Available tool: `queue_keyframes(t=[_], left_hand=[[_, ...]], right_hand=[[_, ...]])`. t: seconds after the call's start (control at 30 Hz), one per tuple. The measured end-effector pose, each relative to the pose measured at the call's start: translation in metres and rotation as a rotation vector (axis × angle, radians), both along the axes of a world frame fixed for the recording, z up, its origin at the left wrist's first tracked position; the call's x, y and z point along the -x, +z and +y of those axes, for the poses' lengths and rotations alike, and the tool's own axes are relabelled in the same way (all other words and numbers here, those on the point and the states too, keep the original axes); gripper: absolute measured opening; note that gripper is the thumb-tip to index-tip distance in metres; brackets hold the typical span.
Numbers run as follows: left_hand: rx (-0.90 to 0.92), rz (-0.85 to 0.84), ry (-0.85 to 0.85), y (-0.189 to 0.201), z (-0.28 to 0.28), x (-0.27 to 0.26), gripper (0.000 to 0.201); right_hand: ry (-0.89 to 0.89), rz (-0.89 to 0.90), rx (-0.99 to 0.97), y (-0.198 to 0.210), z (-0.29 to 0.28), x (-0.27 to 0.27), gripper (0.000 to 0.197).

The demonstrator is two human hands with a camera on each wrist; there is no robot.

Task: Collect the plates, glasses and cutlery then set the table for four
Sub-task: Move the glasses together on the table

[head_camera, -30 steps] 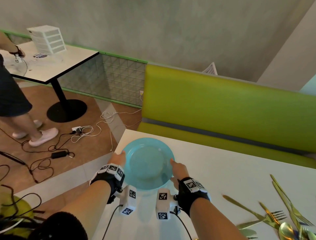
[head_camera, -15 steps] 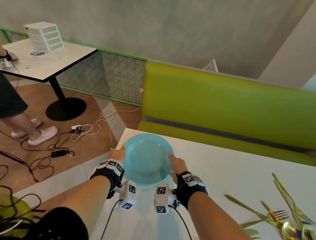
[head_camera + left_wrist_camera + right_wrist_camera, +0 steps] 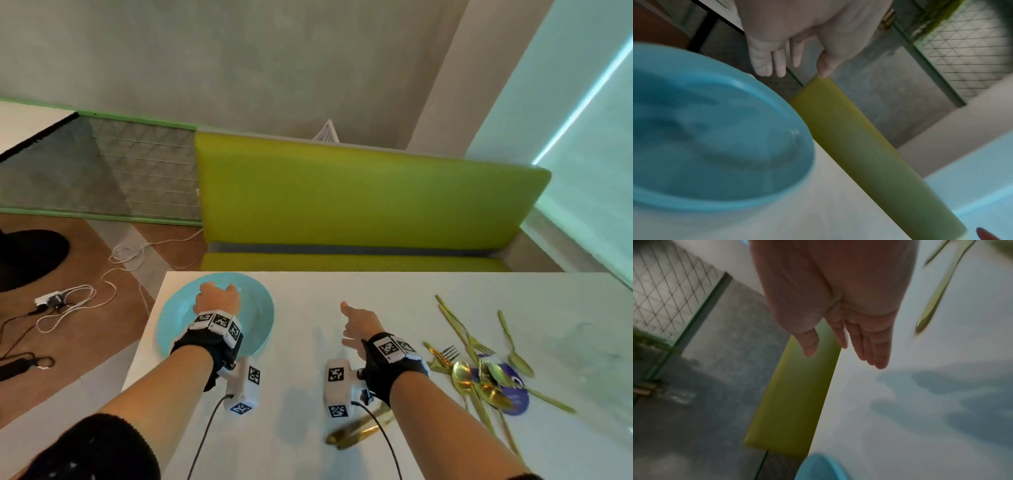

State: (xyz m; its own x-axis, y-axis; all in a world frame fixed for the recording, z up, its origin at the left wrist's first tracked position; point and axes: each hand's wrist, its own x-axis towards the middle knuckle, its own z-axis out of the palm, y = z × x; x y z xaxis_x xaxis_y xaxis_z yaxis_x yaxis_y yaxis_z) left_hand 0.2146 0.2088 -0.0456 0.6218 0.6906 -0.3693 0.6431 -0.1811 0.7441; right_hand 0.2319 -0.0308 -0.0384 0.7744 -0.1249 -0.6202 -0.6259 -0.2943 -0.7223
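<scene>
Your left hand (image 3: pixel 216 298) hangs over the blue plate (image 3: pixel 255 310), fingers (image 3: pixel 764 65) loosely extended, holding nothing and clear of it in the wrist view. Your right hand (image 3: pixel 359 327) is spread open above the bare counter (image 3: pixel 308 294), also holding nothing. The plate lies flat at the counter's far left corner. The gold cutlery (image 3: pixel 479 370) lies scattered to the right, handles mostly pointing away from you.

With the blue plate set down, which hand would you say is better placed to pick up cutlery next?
The right hand, probably. It is open over bare table, holds nothing, and is on the same side as the gold cutlery. The left hand hovers over the blue plate, farther away.
</scene>
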Motion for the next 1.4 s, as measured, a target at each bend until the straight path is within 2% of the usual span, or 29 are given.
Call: queue_keyframes(t=[0.17,0.2,0.27,0.3,0.37,0.43,0.53,0.67,0.73,0.8,0.9,1.0,1.17,1.3,1.4], left_hand=[[0.031,-0.085,-0.253,0.021,-0.112,-0.02,0.046],[0.047,-0.104,-0.313,0.026,-0.137,-0.021,0.045],[0.049,-0.122,-0.443,0.035,-0.185,-0.021,0.043],[0.041,-0.13,-0.51,0.038,-0.208,-0.02,0.042],[0.033,-0.151,-0.628,0.046,-0.251,-0.016,0.041],[0.04,-0.163,-0.716,0.05,-0.289,-0.014,0.04],[0.066,-0.17,-0.783,0.051,-0.335,-0.015,0.037],[0.045,-0.144,-0.831,0.049,-0.392,-0.02,0.035],[0.046,-0.13,-0.841,0.046,-0.419,-0.023,0.035],[0.042,-0.118,-0.852,0.042,-0.445,-0.025,0.035],[0.043,-0.1,-0.879,0.035,-0.48,-0.028,0.036],[0.063,-0.077,-0.895,0.027,-0.506,-0.029,0.035],[0.102,-0.057,-0.89,0.018,-0.532,-0.029,0.032],[0.053,-0.046,-0.916,0.014,-0.549,-0.028,0.032],[0.037,-0.036,-0.954,0.011,-0.561,-0.026,0.034]], right_hand=[[-0.137,-0.01,-0.036,0.022,-0.114,0.035,0.048],[-0.183,-0.018,-0.037,0.023,-0.139,0.044,0.041],[-0.292,-0.009,-0.02,0.022,-0.195,0.062,0.015],[-0.339,-0.007,-0.012,0.021,-0.221,0.071,0.012],[-0.429,0.003,0.029,0.016,-0.27,0.09,0.018],[-0.56,-0.002,0.071,0.015,-0.312,0.107,0.016],[-0.663,0.013,0.133,0.01,-0.37,0.121,0.019],[-0.681,0.022,0.197,-0.002,-0.439,0.128,0.04],[-0.731,0.022,0.227,-0.016,-0.473,0.13,0.045],[-0.8,0.014,0.246,-0.033,-0.504,0.128,0.058],[-0.884,0.014,0.23,-0.042,-0.526,0.125,0.088],[-0.881,-0.008,0.281,-0.046,-0.539,0.122,0.098],[-0.841,-0.138,0.357,-0.06,-0.552,0.115,0.09],[-0.838,-0.2,0.373,-0.071,-0.555,0.112,0.094],[-0.8,-0.223,0.414,-0.076,-0.558,0.111,0.089]])
